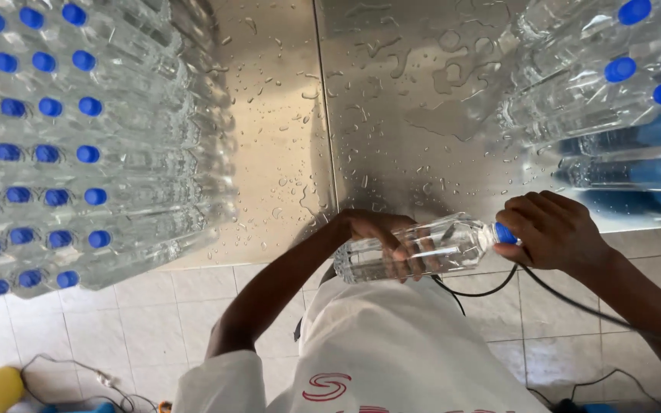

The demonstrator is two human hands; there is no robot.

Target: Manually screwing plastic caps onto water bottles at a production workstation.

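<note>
Clear water bottle [415, 248] — horizontal, just off the wet steel tabletop [392, 115] edge. Left hand [380, 233] fingers grasp its body; right hand [552, 229] fingers clench the blue cap [504, 233]. Steady the body, twist squarely — wet plastic likely slips.

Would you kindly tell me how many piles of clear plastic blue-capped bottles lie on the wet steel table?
2. One pile lies on the left of the table, another pile on the right; both run off frame, so more may be hidden.
</note>
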